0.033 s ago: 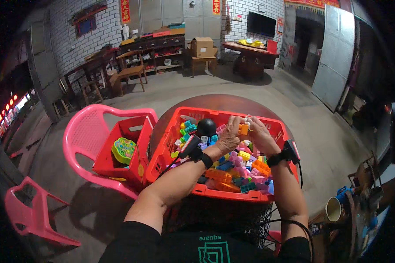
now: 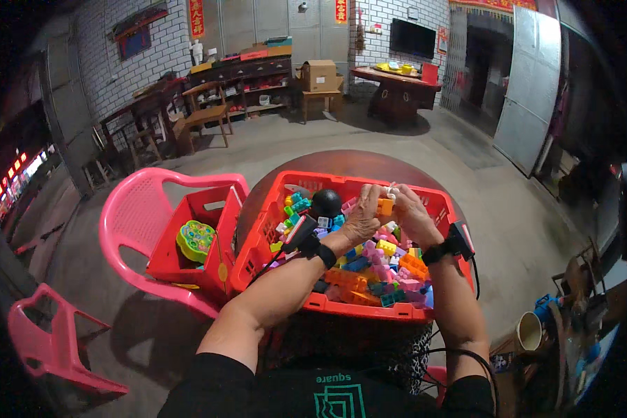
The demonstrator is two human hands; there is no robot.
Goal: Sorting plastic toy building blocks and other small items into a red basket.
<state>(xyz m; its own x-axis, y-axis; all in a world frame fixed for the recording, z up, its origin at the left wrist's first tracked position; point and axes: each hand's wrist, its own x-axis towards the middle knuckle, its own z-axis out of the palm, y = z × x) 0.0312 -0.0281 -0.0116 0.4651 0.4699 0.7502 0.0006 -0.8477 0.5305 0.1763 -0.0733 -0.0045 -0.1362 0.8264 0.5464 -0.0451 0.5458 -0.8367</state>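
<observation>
Above the far right part of a red plastic crate [image 2: 315, 301], my two hands meet with closed fingers. An orange building block [image 2: 385, 207] sits between my left hand [image 2: 362, 217] and my right hand [image 2: 412, 214], gripped by both. A small white piece [image 2: 392, 189] shows at the fingertips just above it; its kind is too small to make out. Below my hands, the crate holds a heap of colourful building blocks [image 2: 357, 265], in pink, orange, yellow, blue and teal. A round black ball-like thing [image 2: 327, 203] lies among them at the far left.
The crate stands on a round dark table [image 2: 348, 161]. To the left, a pink plastic chair [image 2: 134, 212] bears a red box [image 2: 216, 268] with a green flower-shaped toy [image 2: 196, 240]. Another pink chair [image 2: 63, 341] stands lower left. A pale bucket [image 2: 529, 331] stands among clutter at right.
</observation>
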